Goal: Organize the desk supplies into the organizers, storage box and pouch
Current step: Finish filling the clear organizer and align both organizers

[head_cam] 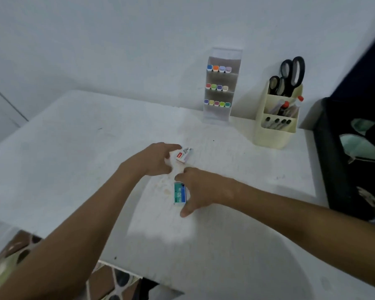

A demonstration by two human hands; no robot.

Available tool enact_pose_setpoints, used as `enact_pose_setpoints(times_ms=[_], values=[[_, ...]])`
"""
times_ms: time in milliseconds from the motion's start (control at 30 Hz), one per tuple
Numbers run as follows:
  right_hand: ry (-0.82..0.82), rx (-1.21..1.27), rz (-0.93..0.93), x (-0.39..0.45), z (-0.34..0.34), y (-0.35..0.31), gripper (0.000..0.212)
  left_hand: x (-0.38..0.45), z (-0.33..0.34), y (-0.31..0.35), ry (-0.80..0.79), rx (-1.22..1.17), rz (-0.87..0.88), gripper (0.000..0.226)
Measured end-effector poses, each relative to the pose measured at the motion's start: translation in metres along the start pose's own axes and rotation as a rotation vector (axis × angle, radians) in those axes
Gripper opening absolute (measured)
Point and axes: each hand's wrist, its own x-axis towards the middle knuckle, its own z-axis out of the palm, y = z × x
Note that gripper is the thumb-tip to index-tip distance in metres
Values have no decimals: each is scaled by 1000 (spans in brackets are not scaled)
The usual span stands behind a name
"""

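On the white desk [74,159], my left hand [158,159] pinches a small white box with a red label [184,155] at its left end. Just below it, my right hand [200,188] curls its fingers and thumb round a small teal staple box marked 10 [179,193]. A clear tiered organizer [222,87] holding rows of coloured markers stands at the back against the wall. To its right stands a cream pen holder [273,128] with black-handled scissors [290,74] and pens.
A dark patterned box or bag [355,159] stands at the right edge of the desk. The desk's front edge runs along the bottom left, with patterned floor tiles [108,280] below it. A white wall rises behind the desk.
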Motion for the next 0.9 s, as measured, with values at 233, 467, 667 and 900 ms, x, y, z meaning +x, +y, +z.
enact_pose_setpoints(times_ms=[233, 467, 667, 900], values=[[58, 92, 25, 3, -3, 21, 73, 29, -6, 19, -104, 94, 38, 83], [98, 78, 113, -9, -19, 64, 70, 39, -9, 9, -87, 30, 15, 58], [203, 198, 293, -14, -33, 106, 81, 42, 0, 7, -7, -39, -23, 64], [356, 447, 457, -22, -6, 94, 100, 19, 46, 22, 348, -299, -193, 77]])
